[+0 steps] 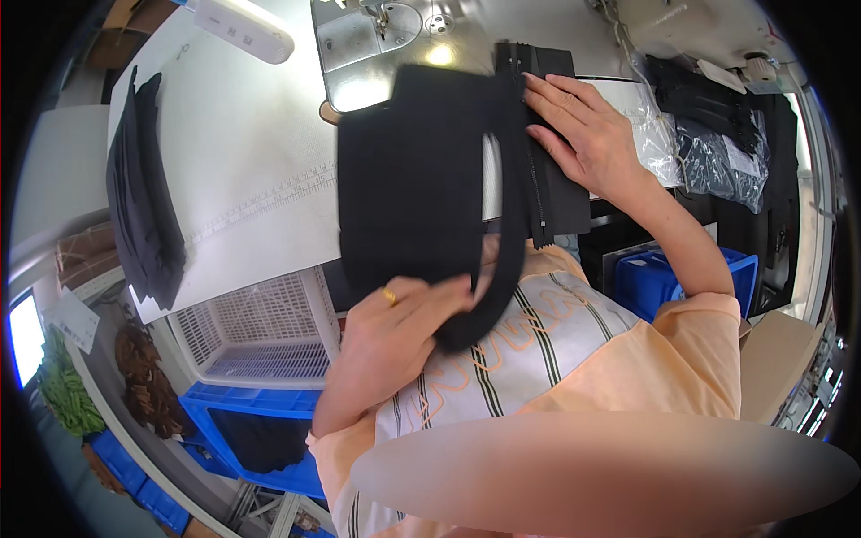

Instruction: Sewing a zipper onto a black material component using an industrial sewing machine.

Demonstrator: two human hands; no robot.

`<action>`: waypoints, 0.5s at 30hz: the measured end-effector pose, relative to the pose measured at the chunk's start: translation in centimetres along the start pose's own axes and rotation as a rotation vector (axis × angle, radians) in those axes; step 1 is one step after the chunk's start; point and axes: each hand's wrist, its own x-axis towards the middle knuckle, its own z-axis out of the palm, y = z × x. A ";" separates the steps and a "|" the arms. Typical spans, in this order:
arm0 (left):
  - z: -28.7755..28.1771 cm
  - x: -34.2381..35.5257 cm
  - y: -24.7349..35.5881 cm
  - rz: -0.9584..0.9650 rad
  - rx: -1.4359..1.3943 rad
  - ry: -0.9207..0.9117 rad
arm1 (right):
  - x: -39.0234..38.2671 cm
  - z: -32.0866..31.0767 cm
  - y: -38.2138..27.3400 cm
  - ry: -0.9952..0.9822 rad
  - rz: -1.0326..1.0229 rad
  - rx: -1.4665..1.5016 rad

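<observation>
Positioning step, by my reading: left hand (pixel 395 323) closed on the lower edge of the black fabric piece (pixel 413 179), lifted over the white table (pixel 251 161), right hand (pixel 583 134) open and flat on the zipper strip (pixel 538 179) (sewing machine (pixel 377 36) just beyond); aligning edges likely comes next.

The large black fabric panel (pixel 408 179) is smeared by motion, its edges soft, and it hides part of the grey metal sewing-machine bed (pixel 359 54). The left hand's (pixel 395 327) fingertips vanish under its lower fold. A pale blurred oval (pixel 601 471) masks the lower frame
</observation>
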 end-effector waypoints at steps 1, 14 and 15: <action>-1.5 -0.6 -0.9 0.033 -0.200 -0.079 | -0.5 0.0 0.3 -0.004 0.020 -0.019; -7.4 -7.7 3.5 -0.092 0.643 0.797 | -0.2 0.1 0.0 0.042 -0.005 -0.007; -7.2 -6.9 3.3 -0.139 0.825 0.523 | -0.4 0.1 0.1 0.040 0.001 -0.016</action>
